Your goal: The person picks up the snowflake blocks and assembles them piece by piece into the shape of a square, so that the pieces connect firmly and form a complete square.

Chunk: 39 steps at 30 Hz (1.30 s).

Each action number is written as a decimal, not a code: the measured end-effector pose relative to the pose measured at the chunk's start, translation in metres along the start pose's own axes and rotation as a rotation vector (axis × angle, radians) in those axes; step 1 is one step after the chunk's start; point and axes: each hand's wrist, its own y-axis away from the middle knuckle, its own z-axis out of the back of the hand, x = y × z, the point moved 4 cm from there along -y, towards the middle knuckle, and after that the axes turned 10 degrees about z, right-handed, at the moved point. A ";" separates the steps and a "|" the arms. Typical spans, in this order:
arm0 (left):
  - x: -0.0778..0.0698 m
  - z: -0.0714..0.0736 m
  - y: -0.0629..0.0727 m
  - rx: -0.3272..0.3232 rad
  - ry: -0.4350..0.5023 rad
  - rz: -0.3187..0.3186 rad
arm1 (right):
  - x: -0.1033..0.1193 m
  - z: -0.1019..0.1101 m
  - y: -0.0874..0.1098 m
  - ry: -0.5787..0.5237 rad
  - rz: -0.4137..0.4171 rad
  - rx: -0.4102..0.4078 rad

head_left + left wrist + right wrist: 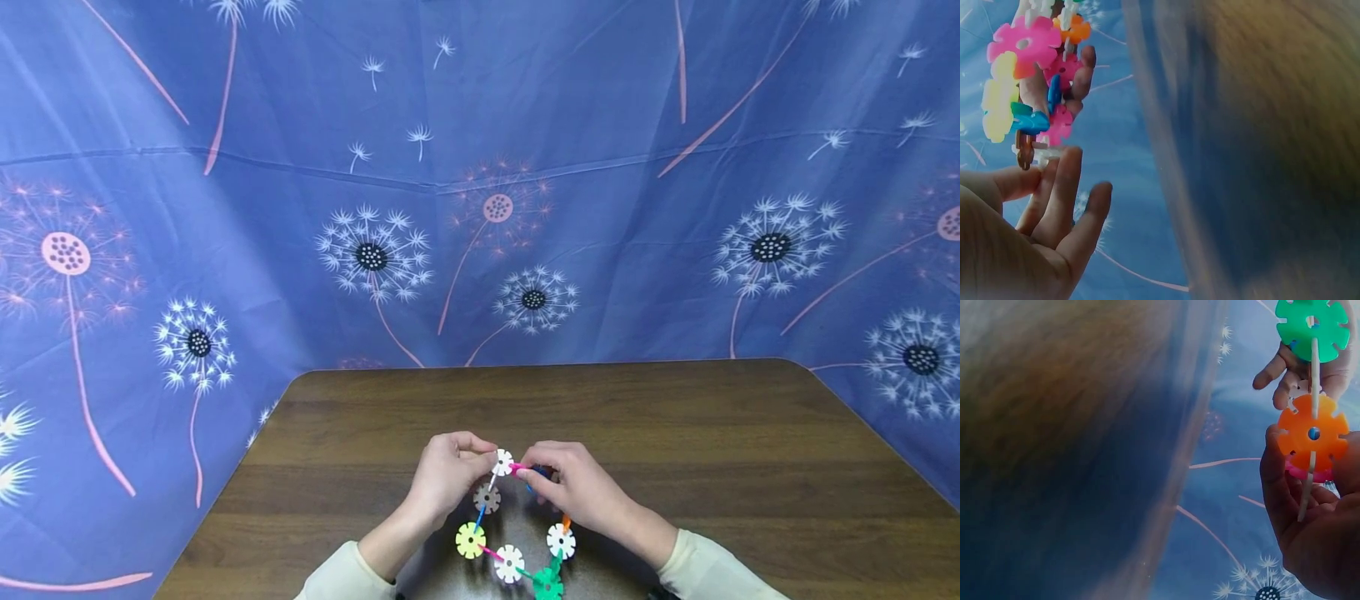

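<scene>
A ring of slotted plastic discs, joined edge to edge in several colors, hangs between both hands above the table. My left hand [450, 471] pinches a white disc [503, 462] at its top between thumb and fingertips. Just right of it, my right hand [573, 483] pinches a pink disc [517, 469], seen edge-on. A blue disc [538, 477] is partly covered by the right fingers. Lower down hang a yellow disc [470, 541], a white disc [509, 564] and a green disc [548, 583]. An orange disc [1313, 432] faces the right wrist camera.
The brown wooden table [337, 433] extends under and beyond the hands. Behind it and at the sides hangs a blue cloth [615, 250] with a dandelion print. In both wrist views the table edge is blurred.
</scene>
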 end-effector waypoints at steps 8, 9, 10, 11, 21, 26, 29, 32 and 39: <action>0.000 -0.007 0.002 0.010 0.044 -0.011 | 0.003 0.002 -0.002 0.008 0.040 -0.008; 0.000 -0.007 0.001 0.018 0.051 -0.010 | 0.002 0.002 -0.002 0.004 0.035 -0.006; 0.000 -0.006 0.000 0.029 0.056 -0.006 | 0.001 0.003 -0.003 -0.002 0.021 -0.001; 0.001 -0.005 -0.001 0.041 0.055 0.000 | 0.000 0.003 -0.003 -0.010 0.009 0.007; 0.006 0.001 0.008 0.251 -0.131 0.110 | -0.007 0.022 -0.002 0.087 -0.004 0.042; 0.008 -0.004 0.011 0.287 -0.165 0.088 | -0.009 0.024 -0.005 0.144 0.027 0.041; 0.010 -0.005 0.010 0.263 -0.130 0.065 | -0.012 0.025 -0.005 0.142 -0.028 0.050; 0.012 -0.001 0.007 0.215 -0.108 0.052 | -0.018 0.031 -0.001 0.174 -0.124 -0.003; 0.008 0.016 -0.009 0.066 -0.035 0.052 | -0.032 0.044 0.020 0.199 -0.416 -0.163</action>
